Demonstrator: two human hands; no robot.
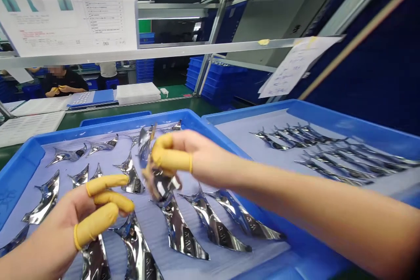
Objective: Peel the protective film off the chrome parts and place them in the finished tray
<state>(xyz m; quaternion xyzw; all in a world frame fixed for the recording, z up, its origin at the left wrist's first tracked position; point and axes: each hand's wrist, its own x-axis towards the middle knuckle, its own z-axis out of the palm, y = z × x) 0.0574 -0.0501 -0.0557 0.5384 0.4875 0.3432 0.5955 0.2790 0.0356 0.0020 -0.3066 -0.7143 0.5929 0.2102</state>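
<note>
Right hand (pixel 197 153) pinches blurred foil (pixel 160 183), apparently, inside the tray rim (pixel 111 123).

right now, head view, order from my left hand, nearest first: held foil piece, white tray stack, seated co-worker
From the left hand:
1. Held foil piece, in the right hand, centre
2. White tray stack, on the far bench
3. Seated co-worker, farther back, upper left

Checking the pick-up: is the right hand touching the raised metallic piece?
Touching: the head view shows the right hand gripping the raised metallic piece with yellow finger cots.
</note>
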